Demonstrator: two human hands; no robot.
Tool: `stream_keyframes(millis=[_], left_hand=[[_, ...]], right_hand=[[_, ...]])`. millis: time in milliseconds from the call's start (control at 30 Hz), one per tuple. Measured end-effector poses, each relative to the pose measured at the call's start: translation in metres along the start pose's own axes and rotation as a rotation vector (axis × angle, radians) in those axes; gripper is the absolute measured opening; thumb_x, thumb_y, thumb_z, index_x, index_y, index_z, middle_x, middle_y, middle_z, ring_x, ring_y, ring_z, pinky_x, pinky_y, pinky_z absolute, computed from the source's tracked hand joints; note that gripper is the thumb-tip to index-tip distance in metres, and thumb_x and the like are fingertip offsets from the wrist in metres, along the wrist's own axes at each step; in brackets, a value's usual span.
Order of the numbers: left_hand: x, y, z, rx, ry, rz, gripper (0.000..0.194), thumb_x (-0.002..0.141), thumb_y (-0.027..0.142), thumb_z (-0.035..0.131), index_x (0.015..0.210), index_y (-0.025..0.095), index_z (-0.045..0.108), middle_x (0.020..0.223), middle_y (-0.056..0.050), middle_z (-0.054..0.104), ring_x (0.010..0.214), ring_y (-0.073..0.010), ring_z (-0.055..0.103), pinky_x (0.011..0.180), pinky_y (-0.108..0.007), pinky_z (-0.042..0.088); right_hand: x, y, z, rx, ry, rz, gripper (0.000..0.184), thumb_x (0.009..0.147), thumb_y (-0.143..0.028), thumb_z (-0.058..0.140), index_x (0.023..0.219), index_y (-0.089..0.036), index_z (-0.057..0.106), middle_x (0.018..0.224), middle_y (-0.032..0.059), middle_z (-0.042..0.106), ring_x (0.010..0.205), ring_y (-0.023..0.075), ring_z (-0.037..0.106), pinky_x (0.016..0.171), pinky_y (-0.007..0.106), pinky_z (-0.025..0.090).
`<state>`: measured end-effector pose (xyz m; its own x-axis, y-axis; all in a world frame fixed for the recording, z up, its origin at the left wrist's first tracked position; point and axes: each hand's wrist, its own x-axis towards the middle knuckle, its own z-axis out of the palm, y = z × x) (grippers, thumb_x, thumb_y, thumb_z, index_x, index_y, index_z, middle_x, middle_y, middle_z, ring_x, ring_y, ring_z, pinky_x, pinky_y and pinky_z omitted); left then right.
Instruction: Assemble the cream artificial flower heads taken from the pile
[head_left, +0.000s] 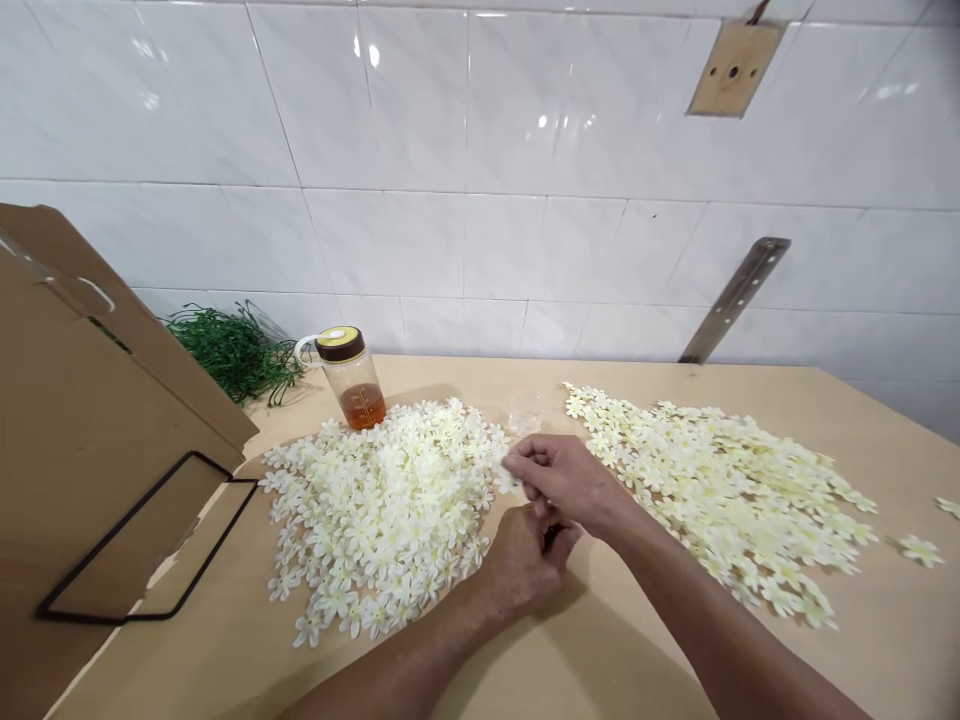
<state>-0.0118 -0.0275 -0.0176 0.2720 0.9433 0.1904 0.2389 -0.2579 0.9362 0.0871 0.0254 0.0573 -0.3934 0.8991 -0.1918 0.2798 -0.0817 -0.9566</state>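
Note:
My right hand (562, 480) is closed in a pinch, thumb against fingertips, on a small white artificial flower (506, 482). Just below it, my left hand (525, 560) is curled shut with its fingers close to the right hand's. What the left hand holds, if anything, is hidden behind its own fingers. A large heap of white artificial flowers (382, 510) with pale yellow centres lies to the left of both hands. Another wide spread of pale yellowish flowers (727, 490) covers the table to the right.
A bottle (356, 385) of amber liquid stands behind the left heap, beside green artificial stems (232, 350). A cardboard box (97, 420) and a black wire frame (180, 610) take the left side. Something clear (525, 410) sits behind my hands. A metal strip (735, 300) leans on the tiled wall.

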Motion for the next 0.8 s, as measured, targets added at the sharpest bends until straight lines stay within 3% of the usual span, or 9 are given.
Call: stream_keyframes(millis=[67, 133, 200, 300, 400, 500, 633, 700, 800], left_hand=[[-0.001, 0.001, -0.001, -0.013, 0.001, -0.003, 0.017, 0.083, 0.021, 0.052, 0.068, 0.019, 0.061, 0.057, -0.001, 0.058, 0.052, -0.0152, 0.05, 0.053, -0.027, 0.035], [-0.001, 0.001, -0.001, -0.025, 0.028, 0.004, 0.021, 0.083, 0.018, 0.05, 0.065, 0.019, 0.06, 0.057, -0.001, 0.059, 0.053, -0.0161, 0.051, 0.054, -0.027, 0.035], [0.001, 0.0, -0.003, -0.013, 0.115, 0.013, 0.02, 0.083, 0.017, 0.05, 0.065, 0.018, 0.061, 0.061, -0.002, 0.06, 0.057, -0.0164, 0.052, 0.056, -0.027, 0.035], [0.006, -0.004, -0.008, 0.046, 0.285, -0.001, 0.016, 0.083, 0.018, 0.054, 0.073, 0.019, 0.066, 0.07, -0.003, 0.062, 0.065, -0.0171, 0.055, 0.061, -0.027, 0.038], [0.011, -0.007, -0.016, 0.099, 0.358, -0.022, 0.016, 0.084, 0.018, 0.054, 0.081, 0.02, 0.07, 0.078, -0.005, 0.065, 0.074, -0.0184, 0.059, 0.072, -0.029, 0.042], [0.012, -0.002, -0.019, 0.134, 0.424, 0.029, 0.014, 0.085, 0.02, 0.056, 0.082, 0.02, 0.07, 0.082, -0.007, 0.066, 0.085, -0.0217, 0.06, 0.079, -0.031, 0.043], [0.006, 0.008, -0.012, 0.159, 0.296, 0.129, 0.017, 0.088, 0.021, 0.054, 0.088, 0.02, 0.071, 0.084, -0.008, 0.067, 0.082, -0.0204, 0.06, 0.077, -0.029, 0.044], [0.002, 0.01, -0.008, 0.158, 0.168, 0.105, 0.018, 0.09, 0.024, 0.053, 0.09, 0.02, 0.071, 0.079, -0.007, 0.068, 0.071, -0.0179, 0.06, 0.067, -0.026, 0.044], [0.0, 0.008, -0.005, 0.172, 0.032, 0.039, 0.019, 0.09, 0.027, 0.053, 0.088, 0.021, 0.071, 0.078, -0.005, 0.069, 0.066, -0.0166, 0.059, 0.061, -0.025, 0.042]], right_hand=[[0.01, -0.014, 0.015, 0.03, -0.149, -0.06, 0.032, 0.079, -0.047, 0.069, 0.092, -0.017, 0.067, 0.067, 0.002, 0.065, 0.051, 0.0115, 0.06, 0.044, 0.022, 0.05], [0.016, -0.02, 0.023, 0.087, -0.108, -0.161, 0.039, 0.078, -0.044, 0.07, 0.106, -0.017, 0.066, 0.086, 0.0072, 0.069, 0.063, 0.0152, 0.066, 0.05, 0.026, 0.057], [0.018, -0.017, 0.02, 0.049, 0.033, -0.178, 0.04, 0.079, -0.044, 0.069, 0.108, -0.017, 0.065, 0.091, 0.009, 0.069, 0.065, 0.016, 0.067, 0.05, 0.027, 0.058], [0.011, 0.0, -0.006, -0.081, 0.215, -0.126, 0.034, 0.081, -0.045, 0.067, 0.101, -0.017, 0.068, 0.065, 0.0029, 0.066, 0.05, 0.0134, 0.061, 0.048, 0.027, 0.055], [-0.004, 0.023, -0.048, -0.129, 0.413, -0.097, 0.035, 0.081, -0.046, 0.065, 0.1, -0.017, 0.067, 0.059, 0.0004, 0.063, 0.043, 0.0114, 0.055, 0.044, 0.026, 0.049], [-0.022, 0.043, -0.09, -0.25, 0.539, 0.021, 0.035, 0.08, -0.048, 0.063, 0.1, -0.019, 0.068, 0.059, 0.0006, 0.063, 0.043, 0.0137, 0.056, 0.041, 0.025, 0.042], [-0.036, 0.063, -0.123, -0.537, 0.682, 0.065, 0.027, 0.079, -0.046, 0.062, 0.088, -0.023, 0.071, 0.076, 0.0038, 0.072, 0.056, 0.0183, 0.064, 0.055, 0.03, 0.046], [-0.037, 0.072, -0.127, -0.631, 0.754, 0.02, 0.023, 0.08, -0.043, 0.061, 0.085, -0.023, 0.072, 0.084, 0.0038, 0.074, 0.065, 0.0201, 0.066, 0.062, 0.031, 0.047], [-0.037, 0.079, -0.121, -0.68, 0.765, -0.063, 0.024, 0.082, -0.042, 0.058, 0.088, -0.022, 0.072, 0.089, 0.0052, 0.073, 0.063, 0.0187, 0.063, 0.066, 0.032, 0.046]])
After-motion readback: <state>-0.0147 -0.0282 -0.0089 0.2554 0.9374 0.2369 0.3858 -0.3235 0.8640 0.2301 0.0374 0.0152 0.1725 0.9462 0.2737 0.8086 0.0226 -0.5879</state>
